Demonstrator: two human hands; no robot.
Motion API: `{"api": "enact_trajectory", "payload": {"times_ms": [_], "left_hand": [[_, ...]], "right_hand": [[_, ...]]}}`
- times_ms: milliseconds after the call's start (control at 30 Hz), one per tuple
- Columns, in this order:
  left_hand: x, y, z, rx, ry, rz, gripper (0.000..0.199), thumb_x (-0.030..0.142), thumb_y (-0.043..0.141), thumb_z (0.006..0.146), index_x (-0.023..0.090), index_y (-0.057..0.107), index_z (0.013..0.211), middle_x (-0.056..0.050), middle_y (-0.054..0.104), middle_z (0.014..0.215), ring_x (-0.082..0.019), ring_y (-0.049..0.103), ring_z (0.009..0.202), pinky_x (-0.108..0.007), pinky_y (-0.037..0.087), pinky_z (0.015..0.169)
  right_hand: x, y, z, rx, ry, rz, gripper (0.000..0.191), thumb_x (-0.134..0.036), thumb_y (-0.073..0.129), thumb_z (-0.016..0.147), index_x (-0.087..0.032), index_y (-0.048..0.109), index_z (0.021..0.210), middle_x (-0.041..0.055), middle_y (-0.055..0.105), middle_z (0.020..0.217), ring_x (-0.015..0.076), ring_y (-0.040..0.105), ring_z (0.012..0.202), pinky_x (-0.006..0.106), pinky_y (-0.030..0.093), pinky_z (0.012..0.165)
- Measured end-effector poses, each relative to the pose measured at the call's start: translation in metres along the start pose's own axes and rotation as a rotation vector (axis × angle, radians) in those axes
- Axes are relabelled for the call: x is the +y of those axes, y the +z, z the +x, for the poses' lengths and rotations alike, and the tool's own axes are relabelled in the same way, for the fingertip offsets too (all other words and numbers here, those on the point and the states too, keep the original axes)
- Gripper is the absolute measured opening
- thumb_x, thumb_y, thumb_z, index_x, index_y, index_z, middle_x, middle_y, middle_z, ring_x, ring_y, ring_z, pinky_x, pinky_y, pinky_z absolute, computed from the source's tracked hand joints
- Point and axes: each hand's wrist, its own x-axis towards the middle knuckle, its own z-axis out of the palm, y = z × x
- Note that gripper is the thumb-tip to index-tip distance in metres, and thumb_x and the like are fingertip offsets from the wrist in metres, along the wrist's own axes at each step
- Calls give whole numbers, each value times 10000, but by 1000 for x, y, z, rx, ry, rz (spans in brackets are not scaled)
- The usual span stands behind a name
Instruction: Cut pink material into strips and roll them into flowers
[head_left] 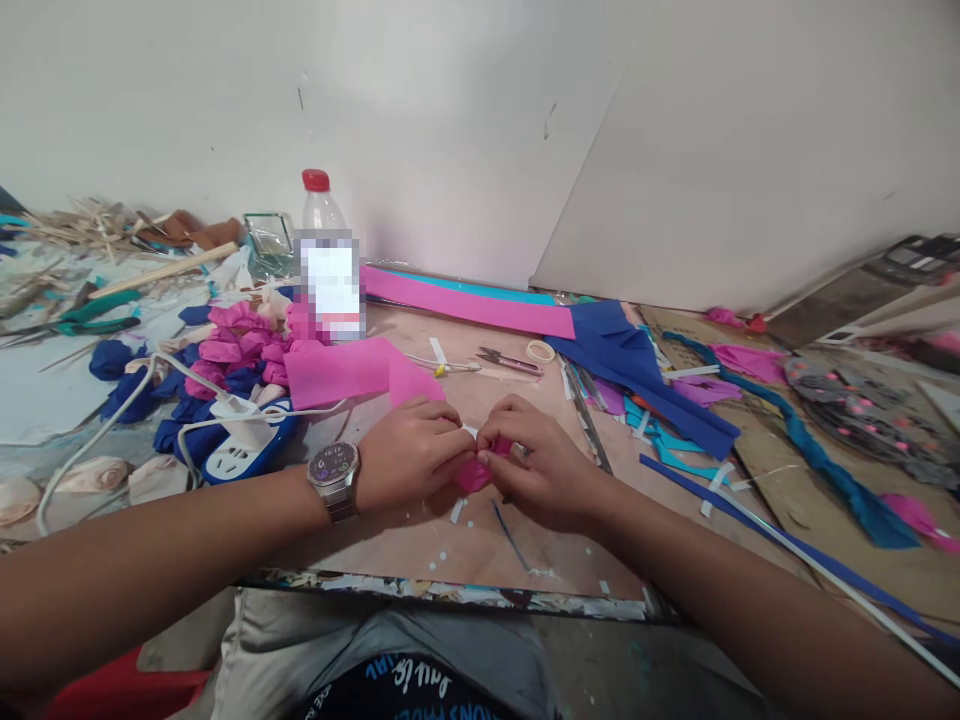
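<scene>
The table (555, 545) is crowded — snips (514, 363), a tape ring (550, 355), a bottle (324, 220), a power strip (244, 447). Bunched bundles (236, 345) sit left; cardboard (787, 497) lies right.

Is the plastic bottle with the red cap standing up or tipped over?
Upright: the plastic bottle stands with its red cap at the top.
</scene>
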Motion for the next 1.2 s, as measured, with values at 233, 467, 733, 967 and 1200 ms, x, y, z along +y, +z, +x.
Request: {"api": "enact_trajectory", "payload": {"times_ms": [233, 467, 733, 967, 1200], "left_hand": [[5, -4, 0, -32, -82, -80, 219, 269, 542, 1044, 179, 734, 987, -89, 791, 974, -250, 712, 963, -380, 533, 875], [5, -4, 0, -113, -205, -189, 258, 309, 520, 1039, 175, 739, 1018, -98, 764, 963, -250, 692, 914, -374, 511, 837], [8, -6, 0, -162, -276, -240, 274, 341, 533, 1041, 183, 741, 957, -79, 770, 940, -242, 678, 892, -368, 476, 831], [10, -11, 1, -195, -312, -309, 295, 357, 528, 1033, 189, 732, 902, -69, 761, 902, -238, 661, 877, -357, 456, 825], [6, -11, 2, -244, -386, -336, 314, 348, 510, 1030, 190, 729, 871, -54, 755, 837, -213, 630, 789, -338, 410, 758]], "right_hand": [[-1, 1, 1, -24, 12, 39, 113, -146, 624, 969, -217, 642, 883, 46, 642, 925, 229, 560, 1009, 382, 476, 887], [1, 0, 0, 16, -53, -72, 91, -169, 672, 960, -233, 662, 896, 42, 679, 875, 263, 532, 1068, 431, 470, 948], [1, 1, 0, 3, -53, -97, 150, -85, 667, 879, -231, 643, 855, 33, 668, 839, 266, 534, 1047, 444, 470, 944], [1, 1, -1, 15, -81, -105, 159, -77, 639, 886, -234, 635, 865, 34, 675, 850, 267, 539, 1055, 449, 467, 953], [4, 1, -1, 77, -21, -123, 151, -80, 647, 864, -229, 632, 850, 24, 664, 877, 247, 567, 1029, 427, 456, 937]]}}
